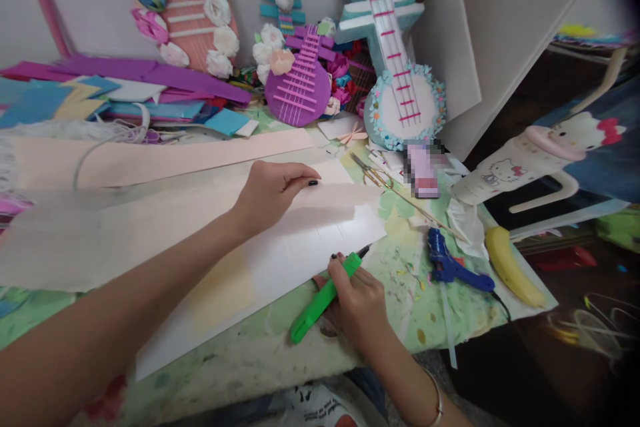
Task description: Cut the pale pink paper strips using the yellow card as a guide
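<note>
My left hand [273, 197] is closed in a pinch at the edge of a thin pale peach sheet [340, 195], which is raised a little and casts a shadow. Beneath it lies a glossy white board [300, 260] with faint lines across it. My right hand [357, 300] grips a green utility knife [320, 307], just off the board's near right edge. Its dark tip points up and right, close to the board's corner.
Scissors [377, 177], a blue glue gun [455, 267], a banana [515, 267] and a white tumbler [510, 167] stand or lie to the right. Decorated model instruments, among them a purple one [299, 90], lean at the back. Coloured foam scraps [150, 77] are piled back left.
</note>
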A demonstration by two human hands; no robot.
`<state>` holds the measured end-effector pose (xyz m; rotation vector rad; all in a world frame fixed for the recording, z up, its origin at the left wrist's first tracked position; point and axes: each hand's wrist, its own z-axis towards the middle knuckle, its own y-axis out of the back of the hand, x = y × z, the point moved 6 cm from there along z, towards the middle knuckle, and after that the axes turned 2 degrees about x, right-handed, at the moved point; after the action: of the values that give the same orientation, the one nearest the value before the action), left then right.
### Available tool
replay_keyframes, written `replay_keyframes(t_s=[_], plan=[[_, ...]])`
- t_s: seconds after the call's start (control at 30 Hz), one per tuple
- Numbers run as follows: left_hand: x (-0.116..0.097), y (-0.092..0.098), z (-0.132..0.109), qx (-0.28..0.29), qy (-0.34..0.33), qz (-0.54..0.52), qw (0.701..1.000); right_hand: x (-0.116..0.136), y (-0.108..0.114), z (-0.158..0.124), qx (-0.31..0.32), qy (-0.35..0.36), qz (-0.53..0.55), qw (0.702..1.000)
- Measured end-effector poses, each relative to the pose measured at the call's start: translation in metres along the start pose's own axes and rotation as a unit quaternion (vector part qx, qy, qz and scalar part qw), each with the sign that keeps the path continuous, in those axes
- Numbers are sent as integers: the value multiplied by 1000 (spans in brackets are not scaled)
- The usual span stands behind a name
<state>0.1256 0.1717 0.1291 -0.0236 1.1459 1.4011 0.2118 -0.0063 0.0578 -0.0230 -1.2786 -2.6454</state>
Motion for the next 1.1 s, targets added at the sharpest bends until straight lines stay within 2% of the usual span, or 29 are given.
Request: replay_keyframes(t_s=[0.3, 0.57, 0.7, 0.83, 0.97, 1.1], plan=[[-2, 2, 4, -1, 15, -3, 1000, 1, -3, -1, 6, -2, -2, 1000], [-10, -11, 4, 42, -29, -5, 999, 2, -3, -1, 16, -4, -10, 1000], [-15, -10, 4, 40, -41, -5, 998, 2, -4, -2, 14, -6, -19, 1000], [-23, -11, 4, 53, -83, 33, 995, 3, -3, 0, 15, -8, -18, 1000], [-23, -14, -4, 76, -124, 50, 988, 4, -4, 2, 17, -9, -12, 1000], [-18, -19, -29, 113, -165, 77, 977, 0, -2, -6, 18, -5, 37, 999]])
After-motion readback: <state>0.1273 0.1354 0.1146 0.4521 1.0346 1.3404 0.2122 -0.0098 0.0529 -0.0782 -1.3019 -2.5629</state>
